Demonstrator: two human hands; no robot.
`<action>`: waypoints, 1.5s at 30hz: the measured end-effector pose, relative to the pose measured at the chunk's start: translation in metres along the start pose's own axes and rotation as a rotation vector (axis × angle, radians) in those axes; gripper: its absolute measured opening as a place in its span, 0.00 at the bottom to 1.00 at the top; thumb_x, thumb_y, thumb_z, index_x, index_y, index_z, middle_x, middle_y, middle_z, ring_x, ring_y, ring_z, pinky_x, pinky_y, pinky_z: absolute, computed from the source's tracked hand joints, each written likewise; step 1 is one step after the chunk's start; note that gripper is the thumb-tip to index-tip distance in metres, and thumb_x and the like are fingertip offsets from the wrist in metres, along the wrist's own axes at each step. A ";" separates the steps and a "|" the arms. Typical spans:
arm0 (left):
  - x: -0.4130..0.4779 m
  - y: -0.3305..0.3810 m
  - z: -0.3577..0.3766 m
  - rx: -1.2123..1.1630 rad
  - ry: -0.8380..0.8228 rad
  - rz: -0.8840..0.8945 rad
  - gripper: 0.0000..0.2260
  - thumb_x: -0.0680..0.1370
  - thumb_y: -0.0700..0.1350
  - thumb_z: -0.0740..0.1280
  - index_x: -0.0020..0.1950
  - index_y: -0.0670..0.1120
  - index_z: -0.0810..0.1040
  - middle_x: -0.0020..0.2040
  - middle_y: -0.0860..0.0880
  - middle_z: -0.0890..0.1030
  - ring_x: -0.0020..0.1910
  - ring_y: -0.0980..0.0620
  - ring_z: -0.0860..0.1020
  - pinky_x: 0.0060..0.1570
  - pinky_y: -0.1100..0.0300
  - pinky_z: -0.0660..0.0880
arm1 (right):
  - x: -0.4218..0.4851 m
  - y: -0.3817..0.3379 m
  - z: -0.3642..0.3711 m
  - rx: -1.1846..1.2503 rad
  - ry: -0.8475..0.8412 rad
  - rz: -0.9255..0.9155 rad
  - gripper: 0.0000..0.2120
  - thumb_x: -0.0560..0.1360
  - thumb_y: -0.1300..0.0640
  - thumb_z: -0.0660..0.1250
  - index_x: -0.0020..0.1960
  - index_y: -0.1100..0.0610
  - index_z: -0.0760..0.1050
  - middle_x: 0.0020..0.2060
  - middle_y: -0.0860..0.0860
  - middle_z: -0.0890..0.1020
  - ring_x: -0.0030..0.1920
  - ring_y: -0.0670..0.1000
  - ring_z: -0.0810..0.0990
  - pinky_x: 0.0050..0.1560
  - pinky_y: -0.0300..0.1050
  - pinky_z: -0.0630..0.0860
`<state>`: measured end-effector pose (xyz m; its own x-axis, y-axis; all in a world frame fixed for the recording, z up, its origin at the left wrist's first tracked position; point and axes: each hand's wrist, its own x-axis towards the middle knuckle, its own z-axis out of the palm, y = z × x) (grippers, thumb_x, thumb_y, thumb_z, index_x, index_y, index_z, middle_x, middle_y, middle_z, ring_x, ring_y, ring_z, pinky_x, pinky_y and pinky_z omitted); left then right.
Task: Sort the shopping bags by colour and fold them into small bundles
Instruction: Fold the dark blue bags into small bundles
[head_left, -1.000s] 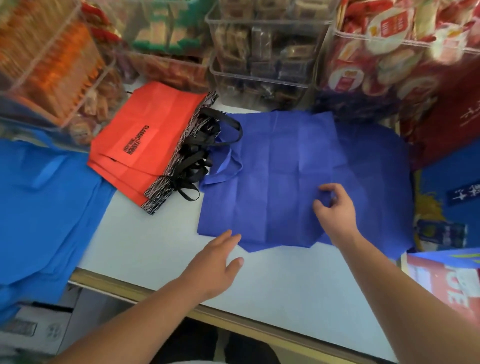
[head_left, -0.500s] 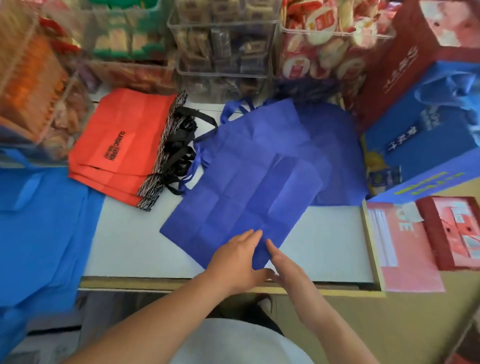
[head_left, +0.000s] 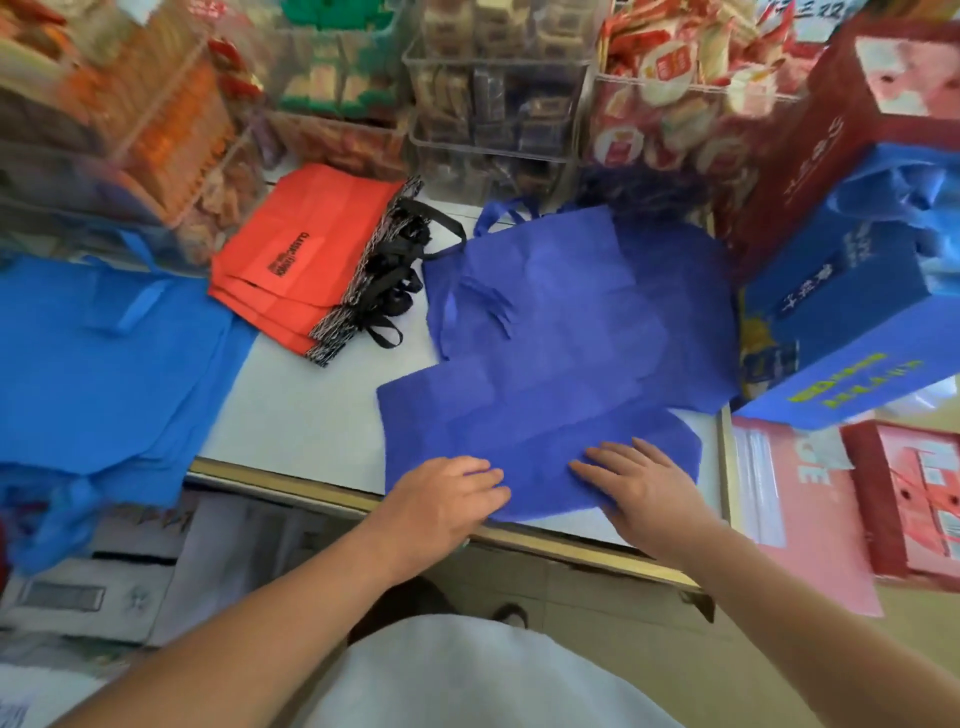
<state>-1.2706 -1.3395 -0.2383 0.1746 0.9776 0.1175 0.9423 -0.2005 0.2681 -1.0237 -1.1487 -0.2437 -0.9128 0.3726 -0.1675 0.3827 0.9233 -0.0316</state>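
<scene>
A dark blue bag (head_left: 524, 421) lies flat at the near edge of the white table (head_left: 296, 415). My left hand (head_left: 447, 499) rests on its near left part with fingers fairly straight. My right hand (head_left: 639, 478) presses flat on its near right part, fingers spread. More dark blue bags (head_left: 582, 296) lie behind it, handles showing. A stack of red-orange bags (head_left: 306, 254) with black handles sits at the back left. Light blue bags (head_left: 104, 374) hang over the left end of the table.
Clear bins of packaged snacks (head_left: 493, 93) line the back. A blue gift box (head_left: 852, 332) and a dark red box (head_left: 852, 140) stand at the right. Pink and red boxes (head_left: 810, 514) lie low at the right. The table's gold front edge (head_left: 571, 551) runs under my hands.
The top dark blue bag has been pulled toward me and turned square to the table edge. My hands have spread apart and now lie flat on it.
</scene>
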 end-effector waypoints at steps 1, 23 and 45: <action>-0.008 -0.002 0.002 0.003 -0.027 -0.042 0.15 0.75 0.45 0.64 0.58 0.49 0.85 0.60 0.50 0.85 0.59 0.47 0.83 0.50 0.54 0.82 | -0.005 0.002 0.002 -0.009 0.015 -0.013 0.25 0.66 0.50 0.81 0.63 0.51 0.83 0.57 0.50 0.85 0.57 0.56 0.85 0.58 0.57 0.80; 0.038 -0.042 -0.012 0.150 -0.013 -0.402 0.25 0.77 0.47 0.72 0.73 0.45 0.74 0.79 0.42 0.65 0.79 0.40 0.61 0.77 0.36 0.58 | 0.011 0.030 0.014 1.033 0.138 0.965 0.12 0.82 0.48 0.65 0.46 0.55 0.78 0.42 0.53 0.82 0.41 0.55 0.80 0.41 0.49 0.75; 0.033 -0.084 0.080 -0.120 -0.712 -0.456 0.31 0.84 0.58 0.58 0.82 0.62 0.45 0.82 0.56 0.35 0.81 0.50 0.35 0.80 0.42 0.41 | 0.069 -0.046 0.079 0.290 -0.126 0.487 0.31 0.80 0.40 0.59 0.80 0.46 0.62 0.82 0.56 0.57 0.81 0.64 0.52 0.78 0.66 0.49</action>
<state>-1.3210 -1.2855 -0.3334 -0.0387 0.7635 -0.6447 0.9343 0.2564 0.2476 -1.0933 -1.1729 -0.3321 -0.6045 0.7176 -0.3460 0.7939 0.5784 -0.1876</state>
